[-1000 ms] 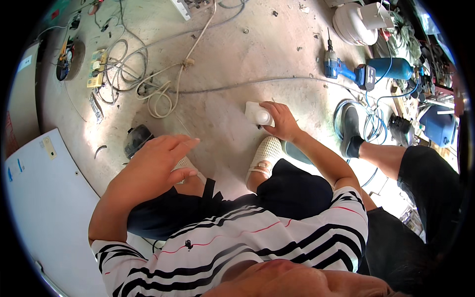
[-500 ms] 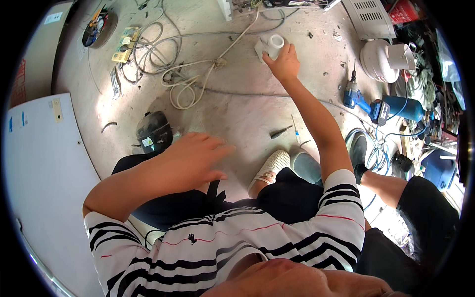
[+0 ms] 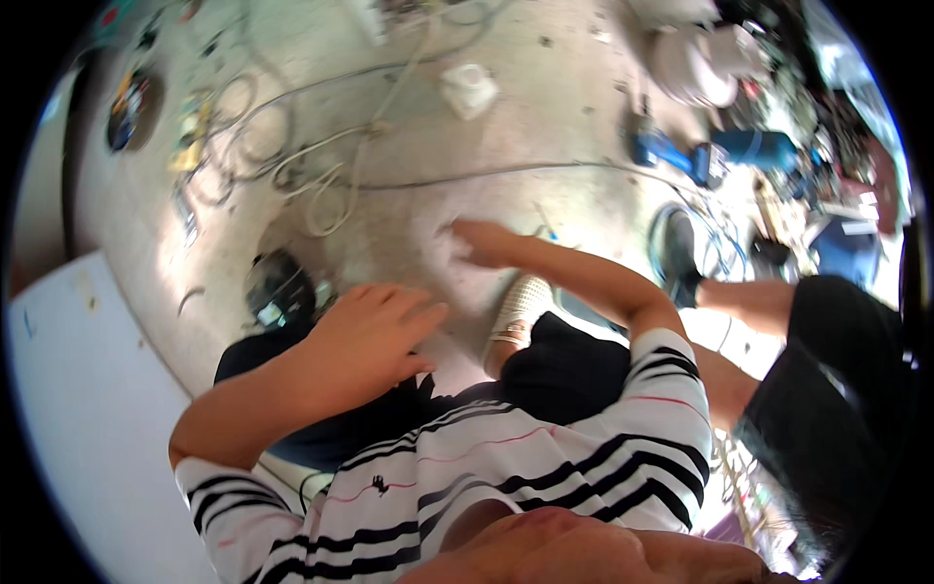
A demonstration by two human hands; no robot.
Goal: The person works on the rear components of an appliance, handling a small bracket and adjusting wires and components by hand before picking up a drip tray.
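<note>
My left hand (image 3: 375,336) rests on my dark-trousered knee with its fingers spread and nothing in it. My right hand (image 3: 482,241) hovers blurred above the concrete floor, arm stretched forward, fingers extended and empty. A small white box-shaped object (image 3: 470,90) lies on the floor well beyond that hand, apart from it. My white shoe (image 3: 516,311) sits just below the right forearm.
Coiled pale cables (image 3: 321,185) lie on the floor at upper left. A black round device (image 3: 277,287) sits by my left knee. A white board (image 3: 78,389) fills the left. A blue power tool (image 3: 681,156) and another person's dark-clad leg (image 3: 837,389) are at right.
My right hand reached forward with the white object, let go of it on the floor and drew back toward me. My left hand stayed on my knee.
</note>
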